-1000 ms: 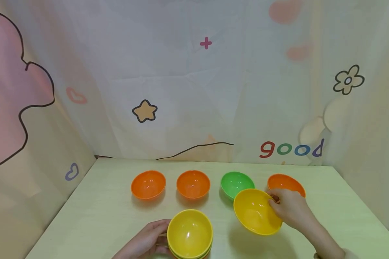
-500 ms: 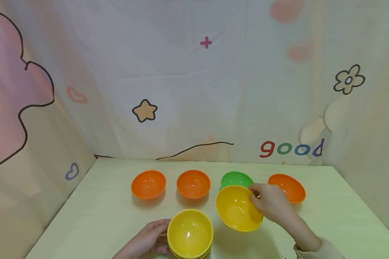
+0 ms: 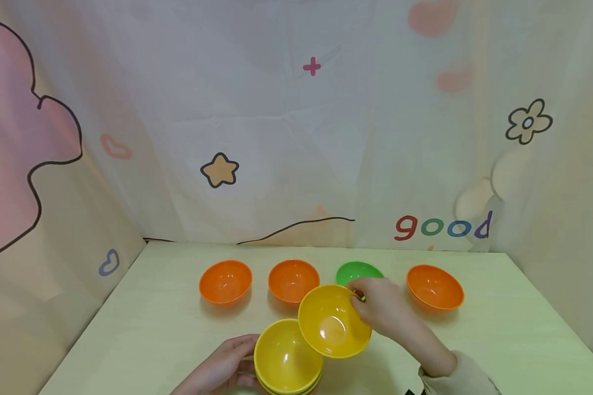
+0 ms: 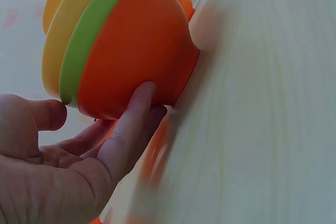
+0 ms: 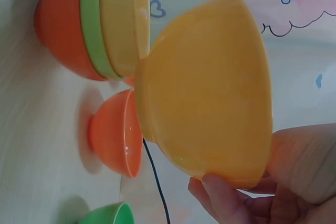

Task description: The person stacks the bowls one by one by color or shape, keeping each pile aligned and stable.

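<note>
A yellow bowl [image 3: 333, 323] hangs tilted in my right hand [image 3: 382, 307], which pinches its rim between thumb and fingers. Its lower left side overlaps the stack's top bowl in the head view. That stack has a yellow bowl [image 3: 287, 359] on top, a green bowl [image 4: 97, 35] beneath it and an orange bowl [image 4: 139, 51] at the bottom. My left hand [image 3: 224, 362] rests against the stack's left side, fairly straight fingers [image 4: 126, 129] touching the orange bowl and the thumb by the rims.
Along the back of the table [image 3: 128, 329] stand an orange bowl [image 3: 225, 282], another orange bowl [image 3: 294, 281], a green bowl [image 3: 358, 271] partly behind the right hand, and a third orange bowl [image 3: 435, 288] at the right. A printed cloth [image 3: 277, 137] hangs behind.
My right hand has carried the yellow bowl leftward, from in front of the right-hand bowls to the stack's upper right. The left hand and the stack have stayed put.
</note>
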`<state>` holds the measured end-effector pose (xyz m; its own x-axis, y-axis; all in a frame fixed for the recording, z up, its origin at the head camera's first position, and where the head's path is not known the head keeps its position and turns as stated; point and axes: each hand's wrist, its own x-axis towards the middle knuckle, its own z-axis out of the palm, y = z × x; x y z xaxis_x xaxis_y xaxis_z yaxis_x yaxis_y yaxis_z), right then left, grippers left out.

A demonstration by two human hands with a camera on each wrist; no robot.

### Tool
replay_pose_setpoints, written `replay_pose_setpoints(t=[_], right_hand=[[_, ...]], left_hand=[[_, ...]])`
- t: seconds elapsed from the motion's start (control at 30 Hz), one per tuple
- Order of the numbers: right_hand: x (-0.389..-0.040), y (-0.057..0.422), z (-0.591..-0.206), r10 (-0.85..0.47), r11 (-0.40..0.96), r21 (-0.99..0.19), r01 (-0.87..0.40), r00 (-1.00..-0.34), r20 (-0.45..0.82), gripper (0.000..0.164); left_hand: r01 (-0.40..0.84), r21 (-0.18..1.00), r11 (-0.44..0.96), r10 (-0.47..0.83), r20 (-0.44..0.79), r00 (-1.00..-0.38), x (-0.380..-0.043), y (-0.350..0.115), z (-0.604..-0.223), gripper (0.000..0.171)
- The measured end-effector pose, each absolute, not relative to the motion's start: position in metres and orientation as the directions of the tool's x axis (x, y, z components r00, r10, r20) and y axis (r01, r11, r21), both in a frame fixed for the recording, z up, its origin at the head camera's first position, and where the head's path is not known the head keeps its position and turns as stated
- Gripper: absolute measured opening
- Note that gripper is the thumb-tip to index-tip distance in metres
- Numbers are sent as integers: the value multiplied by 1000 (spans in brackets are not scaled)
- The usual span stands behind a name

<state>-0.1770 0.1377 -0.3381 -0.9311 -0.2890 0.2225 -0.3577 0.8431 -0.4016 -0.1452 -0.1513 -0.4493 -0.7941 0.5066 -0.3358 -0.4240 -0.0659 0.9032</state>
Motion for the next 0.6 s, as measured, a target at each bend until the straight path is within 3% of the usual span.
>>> replay_pose_setpoints(t=[0.6], right_hand=[[-174,102,-342,-453,762,-363,-537,-842,295,10]], left_hand=[[-422,905,-51,501,-343,-794,-145,-152,-448,43]])
